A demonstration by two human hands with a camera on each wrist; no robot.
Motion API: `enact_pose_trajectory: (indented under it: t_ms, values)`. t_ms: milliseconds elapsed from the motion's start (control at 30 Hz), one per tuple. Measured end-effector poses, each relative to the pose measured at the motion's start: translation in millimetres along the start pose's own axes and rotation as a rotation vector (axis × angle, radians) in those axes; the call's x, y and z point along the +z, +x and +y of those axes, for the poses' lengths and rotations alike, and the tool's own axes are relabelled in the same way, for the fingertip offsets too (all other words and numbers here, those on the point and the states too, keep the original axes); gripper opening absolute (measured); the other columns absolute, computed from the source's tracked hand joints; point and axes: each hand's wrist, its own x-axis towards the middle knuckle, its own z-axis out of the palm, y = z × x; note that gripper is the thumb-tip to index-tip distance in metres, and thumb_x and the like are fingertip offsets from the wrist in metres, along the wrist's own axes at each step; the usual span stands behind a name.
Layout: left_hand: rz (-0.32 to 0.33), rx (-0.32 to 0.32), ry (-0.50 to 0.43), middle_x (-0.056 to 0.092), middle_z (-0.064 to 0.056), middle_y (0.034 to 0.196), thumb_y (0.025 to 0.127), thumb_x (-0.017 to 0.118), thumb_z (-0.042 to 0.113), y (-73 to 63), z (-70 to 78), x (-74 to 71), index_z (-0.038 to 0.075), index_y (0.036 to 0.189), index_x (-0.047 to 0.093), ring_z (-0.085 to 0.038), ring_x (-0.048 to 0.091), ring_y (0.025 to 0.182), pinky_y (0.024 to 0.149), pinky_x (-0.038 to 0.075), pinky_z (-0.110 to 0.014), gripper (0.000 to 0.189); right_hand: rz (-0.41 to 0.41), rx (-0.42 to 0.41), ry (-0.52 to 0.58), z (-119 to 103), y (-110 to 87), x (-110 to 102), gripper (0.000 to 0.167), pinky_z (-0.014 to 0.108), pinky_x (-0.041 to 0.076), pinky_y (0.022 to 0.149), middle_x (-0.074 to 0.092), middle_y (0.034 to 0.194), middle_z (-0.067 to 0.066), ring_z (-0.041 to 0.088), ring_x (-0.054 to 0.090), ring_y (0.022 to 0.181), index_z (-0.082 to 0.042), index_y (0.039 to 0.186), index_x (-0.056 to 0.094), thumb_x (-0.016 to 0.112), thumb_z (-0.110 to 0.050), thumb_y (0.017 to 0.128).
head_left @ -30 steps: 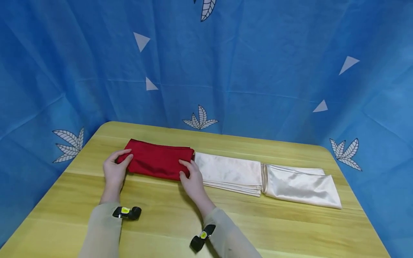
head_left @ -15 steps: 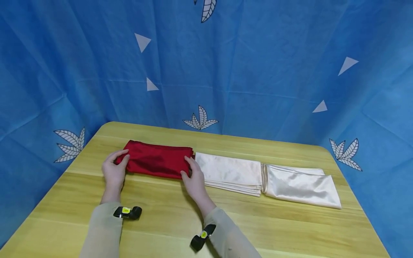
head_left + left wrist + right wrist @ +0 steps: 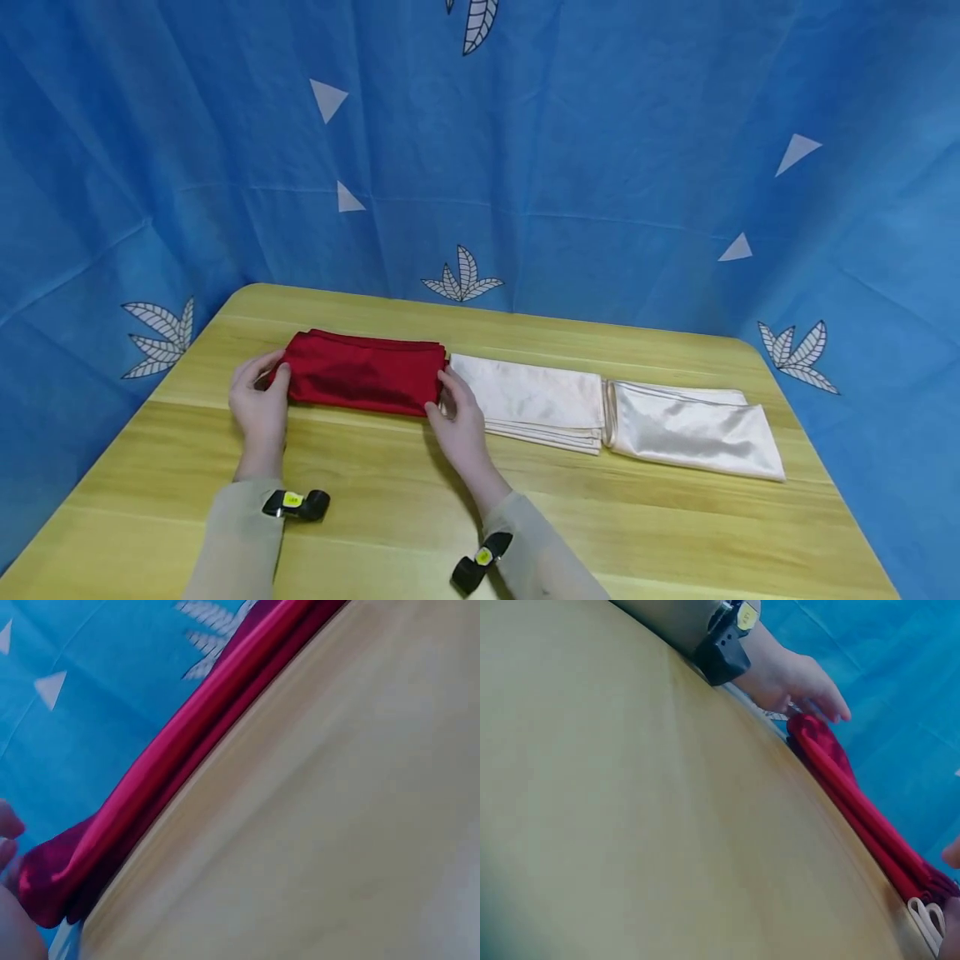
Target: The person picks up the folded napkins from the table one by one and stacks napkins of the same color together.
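Note:
A folded red satin cloth (image 3: 363, 375) lies at the left of the row on the wooden table. My left hand (image 3: 258, 400) is at its left end, thumb and fingers apart and touching the edge. At the opposite end my right hand (image 3: 461, 425) touches the red cloth's right edge with spread thumb and fingers. In the right wrist view, the left hand (image 3: 799, 679) has its fingers extended above the cloth's end. The red cloth (image 3: 172, 765) shows as stacked, rounded folds in the left wrist view. Fingertips behind the cloth are hidden.
A folded white satin cloth (image 3: 532, 392) sits right beside the red one, partly behind my right hand. Another folded white cloth (image 3: 693, 429) follows farther right. All rest on the wooden table (image 3: 637, 533). A blue patterned curtain (image 3: 600, 150) hangs behind and at the sides.
Both hands have slid outward from on top of the red cloth to its two ends. The red cloth looks slightly shorter and more compact. The white cloths keep their places.

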Motion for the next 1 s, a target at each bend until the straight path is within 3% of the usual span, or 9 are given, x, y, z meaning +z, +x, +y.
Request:
enact_pose_trajectory:
  t_ms: [100,167,267,400,500,667,800,900,1000]
  values:
    - [0.057,0.061,-0.002,0.055,0.009,0.098,0.085,0.067,0.002,-10.0,4.9,0.4,-0.001,0.1,0.073,-0.006,0.049,0.095,0.077,0.039,-0.02,0.017,-0.002,-0.029,0.02,-1.5,-5.9,-8.8,0.044,0.048,0.041,0.097,0.04,0.137,0.034,0.046,0.048,0.119,0.018,0.126,0.048,0.058,0.016,0.084]
    - [0.09,0.114,-0.019,0.057,0.004,0.096,0.085,0.066,0.0,-15.6,6.0,1.6,-0.003,0.098,0.073,-0.006,0.048,0.092,0.075,0.038,-0.021,0.015,0.002,-0.059,0.027,-0.1,-9.6,-15.9,0.042,0.05,0.042,0.096,0.041,0.135,0.035,0.048,0.049,0.117,0.019,0.125,0.049,0.058,0.017,0.083]
    - [0.057,0.099,-0.156,0.059,-0.002,0.094,0.087,0.063,-0.003,-26.5,9.0,5.0,-0.009,0.101,0.07,-0.008,0.052,0.089,0.075,0.042,-0.019,0.016,0.008,-0.086,0.037,11.1,-15.5,-27.6,0.04,0.049,0.043,0.095,0.043,0.134,0.034,0.048,0.05,0.115,0.018,0.123,0.051,0.059,0.016,0.084]
    - [-0.114,-0.016,-0.389,0.064,-0.008,0.093,0.088,0.061,-0.008,-47.4,16.9,13.8,-0.017,0.108,0.062,-0.012,0.06,0.087,0.076,0.049,-0.018,0.022,-0.009,-0.043,0.041,28.6,-25.1,-46.5,0.039,0.041,0.045,0.096,0.047,0.134,0.028,0.043,0.053,0.114,0.013,0.124,0.053,0.062,0.009,0.087]
    - [-0.246,-0.065,-0.451,0.066,-0.011,0.094,0.089,0.06,-0.008,-64.2,24.8,23.5,-0.017,0.11,0.06,-0.014,0.063,0.087,0.076,0.052,-0.021,0.023,-0.034,0.025,0.049,31.1,-31.6,-64.2,0.04,0.036,0.044,0.097,0.05,0.133,0.024,0.04,0.054,0.115,0.009,0.126,0.054,0.064,0.003,0.088]
    - [-0.443,-0.123,-0.466,0.064,-0.017,0.095,0.091,0.058,-0.006,-90.8,35.9,51.3,-0.014,0.114,0.06,-0.016,0.063,0.086,0.075,0.053,-0.026,0.025,-0.06,0.082,0.031,23.1,-32.6,-99.1,0.041,0.031,0.045,0.095,0.054,0.127,0.026,0.037,0.054,0.117,0.005,0.129,0.054,0.064,-0.002,0.09]
    - [-0.613,-0.158,-0.44,0.061,-0.025,0.099,0.091,0.057,-0.005,-115.0,50.9,79.5,-0.01,0.116,0.06,-0.021,0.064,0.086,0.074,0.054,-0.027,0.025,-0.061,0.077,-0.05,5.3,-29.7,-127.9,0.039,0.03,0.047,0.092,0.055,0.125,0.027,0.038,0.054,0.117,0.005,0.128,0.054,0.063,-0.002,0.091]
    - [-0.74,-0.154,-0.414,0.059,-0.03,0.102,0.092,0.057,-0.003,-136.3,64.6,100.9,-0.009,0.117,0.061,-0.029,0.063,0.089,0.074,0.054,-0.028,0.025,-0.047,0.082,-0.123,-13.8,-30.4,-149.9,0.039,0.034,0.047,0.093,0.052,0.126,0.03,0.043,0.052,0.116,0.008,0.128,0.053,0.061,0.002,0.09]
    - [-0.858,-0.133,-0.399,0.059,-0.031,0.103,0.092,0.057,-0.003,-159.3,77.3,119.9,-0.008,0.117,0.06,-0.03,0.062,0.09,0.075,0.054,-0.029,0.026,-0.016,0.1,-0.192,-25.1,-32.8,-174.0,0.04,0.039,0.046,0.095,0.05,0.128,0.031,0.044,0.05,0.118,0.01,0.129,0.051,0.06,0.003,0.091]
